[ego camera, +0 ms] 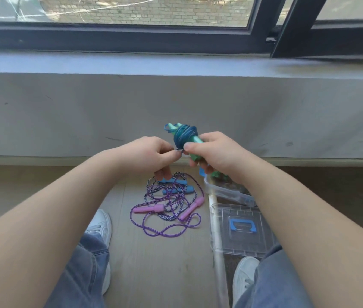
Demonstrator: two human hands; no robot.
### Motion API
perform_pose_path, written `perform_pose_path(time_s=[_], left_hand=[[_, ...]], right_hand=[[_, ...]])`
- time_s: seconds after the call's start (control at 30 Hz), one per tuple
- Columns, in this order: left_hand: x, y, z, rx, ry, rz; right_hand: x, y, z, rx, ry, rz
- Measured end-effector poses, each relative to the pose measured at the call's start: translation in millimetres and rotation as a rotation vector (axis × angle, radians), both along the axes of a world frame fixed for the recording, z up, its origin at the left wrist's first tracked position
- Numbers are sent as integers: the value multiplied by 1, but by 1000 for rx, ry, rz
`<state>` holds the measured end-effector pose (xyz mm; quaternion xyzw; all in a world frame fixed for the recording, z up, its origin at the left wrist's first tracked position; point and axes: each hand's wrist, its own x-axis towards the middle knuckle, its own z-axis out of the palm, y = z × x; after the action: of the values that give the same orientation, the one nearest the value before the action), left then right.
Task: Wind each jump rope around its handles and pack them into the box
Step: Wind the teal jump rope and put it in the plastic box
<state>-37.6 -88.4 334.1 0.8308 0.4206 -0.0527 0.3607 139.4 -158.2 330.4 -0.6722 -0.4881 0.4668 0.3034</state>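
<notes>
Above the floor (153, 274), right hand (213, 152) gripping wound green rope (185, 135), left hand (151, 154) pinching its end, box (223, 192) half-hidden.

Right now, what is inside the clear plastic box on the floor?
A green item with dark cord shows in the clear box; the right hand and its forearm cover the rest.

Both forearms bare, reaching forward from lower corners, converging mid-frame. Knuckles of left hand (151, 155) up, thumb and forefinger pinching rope end (177, 150), other fingers curled downward. Fingers of right hand (212, 152) wrapped round handles (193, 157), thumb (190, 147) lying flat, pointing at left hand. Fingertips of both hands almost meeting, held up off floor
</notes>
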Motion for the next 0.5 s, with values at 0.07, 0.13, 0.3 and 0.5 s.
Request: perform_pose_path(time_s=[0.07,0.13,0.3,0.5], left_hand=[[-2,0,3,13,12,1],[-2,0,3,2,17,-7],[-2,-4,1,166,60,-85],[-6,-1,0,430,-74,-111]], right_hand=[[-1,1,-3,-13,-112,-21],[-3,2,-5,-8,-213,-30],[-10,2,-12,13,-575,22],[-11,0,-21,-95,-692,198]])
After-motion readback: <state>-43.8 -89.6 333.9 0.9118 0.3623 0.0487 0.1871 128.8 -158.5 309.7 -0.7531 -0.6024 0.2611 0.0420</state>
